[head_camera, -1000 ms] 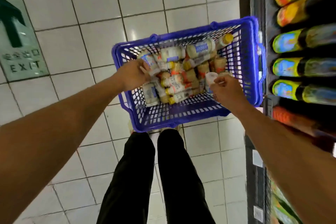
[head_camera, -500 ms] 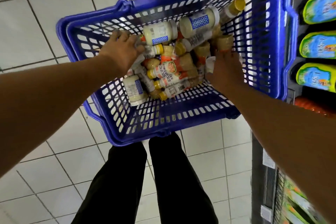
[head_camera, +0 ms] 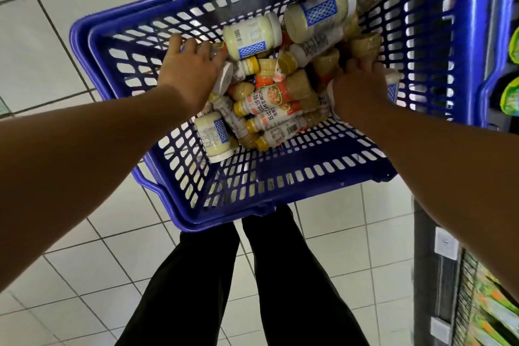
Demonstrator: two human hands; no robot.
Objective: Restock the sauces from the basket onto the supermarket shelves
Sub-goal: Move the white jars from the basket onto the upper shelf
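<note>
blue plastic basket, slotted walls, sat before the person's legs, just beside the shelves; it held all the sauces in view for restocking. contents, lying loose and overlapping: white jars with blue lattice labels, four counted; yellow-capped bottles of dressing, six caps counted, more likely buried. handling, by judgement: rigid, smooth-sided, fairly heavy for their bulk, apt to roll and slip; glass or plastic could not be told, so breakable was assumed. best hold: round the body below the cap, never by the cap alone. left hand: fingers nearly straight, reaching down at the pile's left edge; whether they held anything could not be told. right hand: fingers curled round one white jar at the pile's right edge.
</note>
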